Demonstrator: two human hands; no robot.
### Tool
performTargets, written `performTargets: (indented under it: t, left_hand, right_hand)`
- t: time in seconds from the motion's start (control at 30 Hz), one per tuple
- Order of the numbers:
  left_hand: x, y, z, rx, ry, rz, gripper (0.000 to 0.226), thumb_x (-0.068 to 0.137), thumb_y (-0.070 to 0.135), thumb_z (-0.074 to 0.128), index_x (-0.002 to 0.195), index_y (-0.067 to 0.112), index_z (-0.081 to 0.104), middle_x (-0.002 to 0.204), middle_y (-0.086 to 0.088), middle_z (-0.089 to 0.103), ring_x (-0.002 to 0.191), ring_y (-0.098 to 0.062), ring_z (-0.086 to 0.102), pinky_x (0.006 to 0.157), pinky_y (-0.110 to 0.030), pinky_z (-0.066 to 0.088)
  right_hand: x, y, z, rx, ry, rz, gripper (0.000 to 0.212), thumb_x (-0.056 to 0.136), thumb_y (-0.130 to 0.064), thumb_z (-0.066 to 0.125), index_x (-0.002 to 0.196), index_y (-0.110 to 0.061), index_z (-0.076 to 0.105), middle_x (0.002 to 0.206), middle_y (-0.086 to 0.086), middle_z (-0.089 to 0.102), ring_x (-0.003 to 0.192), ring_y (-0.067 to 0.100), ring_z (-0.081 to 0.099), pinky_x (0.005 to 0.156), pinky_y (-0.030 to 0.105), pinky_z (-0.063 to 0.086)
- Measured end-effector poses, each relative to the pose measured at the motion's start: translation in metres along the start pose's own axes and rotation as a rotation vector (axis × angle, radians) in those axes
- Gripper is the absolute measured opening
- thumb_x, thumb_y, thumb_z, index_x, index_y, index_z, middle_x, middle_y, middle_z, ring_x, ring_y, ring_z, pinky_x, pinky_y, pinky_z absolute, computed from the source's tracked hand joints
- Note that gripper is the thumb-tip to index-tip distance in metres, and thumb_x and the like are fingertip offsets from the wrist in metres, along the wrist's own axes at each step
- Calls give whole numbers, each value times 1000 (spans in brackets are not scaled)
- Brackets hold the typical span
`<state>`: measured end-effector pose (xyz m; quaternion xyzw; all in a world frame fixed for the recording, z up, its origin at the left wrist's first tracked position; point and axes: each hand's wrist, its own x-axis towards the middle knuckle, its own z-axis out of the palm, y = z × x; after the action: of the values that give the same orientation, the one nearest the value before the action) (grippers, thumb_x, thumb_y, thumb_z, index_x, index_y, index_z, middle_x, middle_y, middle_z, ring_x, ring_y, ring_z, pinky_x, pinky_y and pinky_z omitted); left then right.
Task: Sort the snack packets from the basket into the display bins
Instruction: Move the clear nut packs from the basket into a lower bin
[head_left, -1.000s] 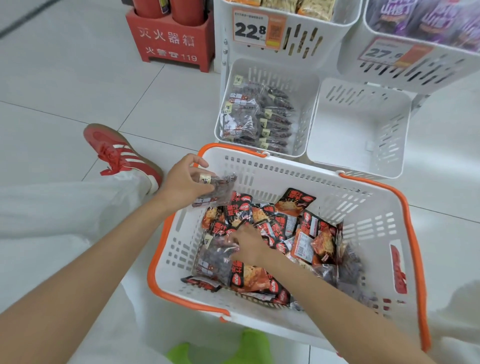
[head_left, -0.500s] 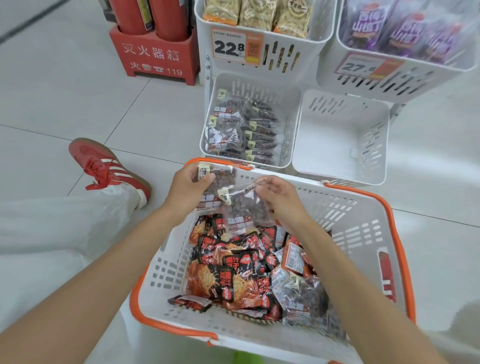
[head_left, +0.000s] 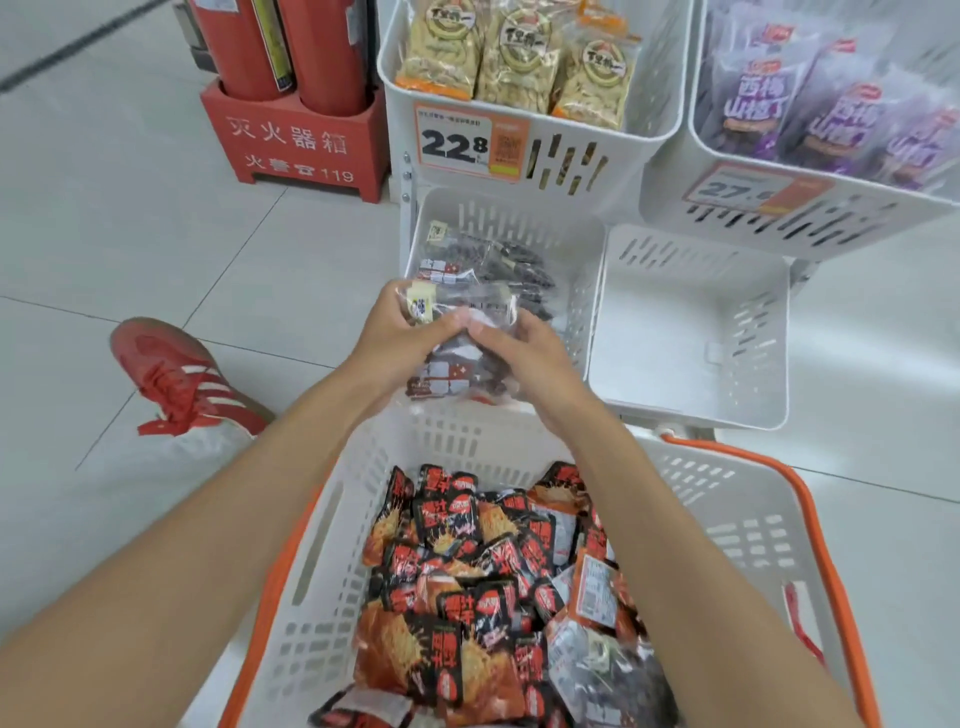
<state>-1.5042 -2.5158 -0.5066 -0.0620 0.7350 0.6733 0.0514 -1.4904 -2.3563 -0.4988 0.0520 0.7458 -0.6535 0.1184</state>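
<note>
Clear packets (head_left: 457, 364) blurred between left hand (head_left: 397, 338), right hand (head_left: 527, 358), basket (head_left: 727, 519) cropped.

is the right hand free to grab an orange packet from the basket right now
Probably not yet: the right hand grips the clear packets with the left hand. The orange packets lie uncovered.

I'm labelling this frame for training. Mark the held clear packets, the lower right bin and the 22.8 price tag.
held clear packets (head_left: 453, 370): head view, on the red-and-white label.
lower right bin (head_left: 691, 338): head view, on its bare inner surface.
22.8 price tag (head_left: 454, 145): head view, on the printed digits.
</note>
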Motion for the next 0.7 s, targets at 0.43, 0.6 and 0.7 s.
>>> performTargets:
  t: [0.43,0.6,0.7]
  left_hand:
    - [80,-58,-15,376,-57,7,64,78,19,82,131,15,46,118,-6,58,107,-23,60,95,-36,50]
    - [79,-70,-10,359,-4,28,77,78,26,82,141,17,38,128,-4,46,116,-23,53,102,-41,47]
    - [81,-71,-11,319,-7,31,67,79,23,81,134,18,43,124,-3,51,112,-22,57,99,-43,50]
  right_hand:
    - [95,39,16,-128,147,126,86,79,-28,81,145,-14,27,135,2,46,123,20,46,89,28,38]
    - [91,43,21,-121,168,85,84,82,-22,78,148,-16,26,140,0,42,127,17,42,94,24,36]
    - [95,41,24,-81,201,103,88,79,-20,81,148,-16,26,145,2,39,132,20,41,100,28,38]
